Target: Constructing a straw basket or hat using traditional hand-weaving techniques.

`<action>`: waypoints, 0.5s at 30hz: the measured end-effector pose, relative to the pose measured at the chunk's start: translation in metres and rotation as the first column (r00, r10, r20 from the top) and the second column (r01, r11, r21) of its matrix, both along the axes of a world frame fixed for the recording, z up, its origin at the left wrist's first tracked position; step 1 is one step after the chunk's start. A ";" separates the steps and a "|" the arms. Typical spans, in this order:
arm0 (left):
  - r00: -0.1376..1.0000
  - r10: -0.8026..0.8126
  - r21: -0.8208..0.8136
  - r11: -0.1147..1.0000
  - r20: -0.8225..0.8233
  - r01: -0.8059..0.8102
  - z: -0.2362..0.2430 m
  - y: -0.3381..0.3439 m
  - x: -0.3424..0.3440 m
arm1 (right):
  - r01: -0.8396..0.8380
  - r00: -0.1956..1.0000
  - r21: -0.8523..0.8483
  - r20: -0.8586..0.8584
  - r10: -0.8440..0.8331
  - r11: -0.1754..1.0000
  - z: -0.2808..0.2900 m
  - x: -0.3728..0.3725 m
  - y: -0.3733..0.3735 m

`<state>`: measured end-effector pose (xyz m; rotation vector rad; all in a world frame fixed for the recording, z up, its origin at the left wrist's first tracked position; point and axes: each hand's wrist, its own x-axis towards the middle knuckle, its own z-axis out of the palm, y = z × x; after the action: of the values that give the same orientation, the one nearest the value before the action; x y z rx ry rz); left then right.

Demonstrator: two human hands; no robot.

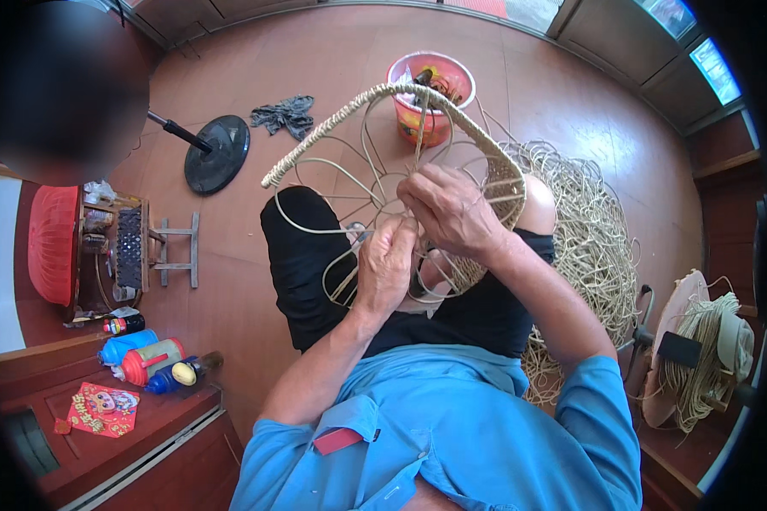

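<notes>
Over my lap stands an open wire frame of looping thin rods. Its curved upper rim is tightly wrapped in pale twisted cord, and its right side carries a woven band. My left hand is closed in a pinch near the middle of the frame, on its wire as far as shows. Touching it from the upper right, my right hand has its fingers curled shut around a pale cord running down from the rim. The fingertips of both hands meet, and what lies between them is mostly hidden.
A large heap of loose pale cord lies right of my knee. Beyond the frame stands a pink bucket with tools. A cord spool is at far right. Leftward are a round black stand base, a grey rag and bottles.
</notes>
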<state>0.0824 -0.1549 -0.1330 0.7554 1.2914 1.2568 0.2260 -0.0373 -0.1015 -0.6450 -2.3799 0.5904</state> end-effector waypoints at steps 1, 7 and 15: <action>0.993 0.012 0.076 0.997 -0.119 -0.003 -0.001 0.001 0.000 | 0.003 1.000 0.008 0.004 -0.003 1.000 -0.001 -0.001 0.001; 0.972 -0.107 0.041 0.992 -0.211 0.118 0.013 -0.013 -0.022 | 0.012 1.000 0.026 0.028 -0.012 1.000 -0.002 -0.003 0.010; 0.942 -0.166 -0.243 0.966 -0.293 0.094 0.032 -0.077 -0.113 | 0.026 0.996 0.104 0.088 -0.035 0.994 -0.010 0.003 0.003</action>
<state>-0.0310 -0.2323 -0.1009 0.8830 1.5812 0.8873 0.2288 -0.0342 -0.1115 -0.6740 -2.4607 0.4309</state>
